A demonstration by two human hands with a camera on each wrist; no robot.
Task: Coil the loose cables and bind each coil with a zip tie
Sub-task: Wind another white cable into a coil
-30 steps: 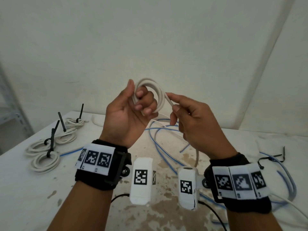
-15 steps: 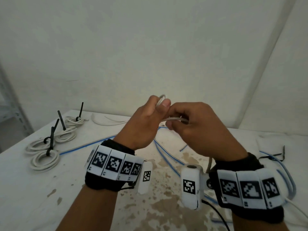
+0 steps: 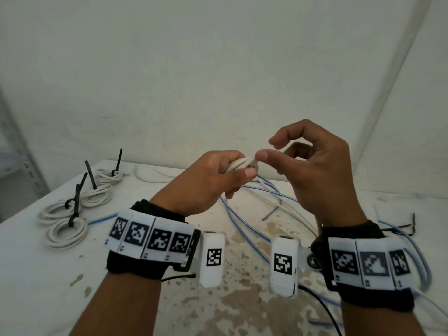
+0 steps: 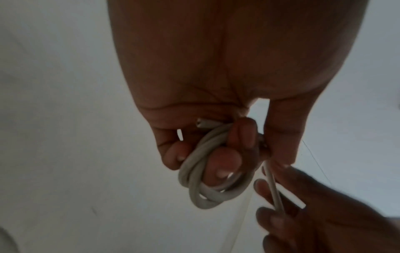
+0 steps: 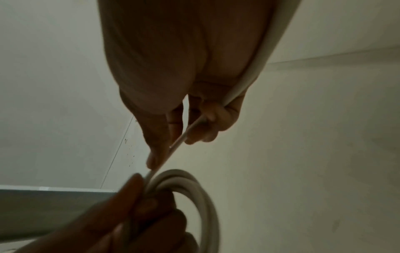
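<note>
Bare workroom — stained white table (image 3: 36, 275), plain walls (image 3: 218, 69), metal shelving (image 3: 21, 163).

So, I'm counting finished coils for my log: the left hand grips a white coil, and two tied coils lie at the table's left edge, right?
Not quite: the head view shows four tied coils at the table's left edge, each with a black zip tie, not two. The rest holds: the left hand grips the white coil, as the left wrist view shows.
</note>
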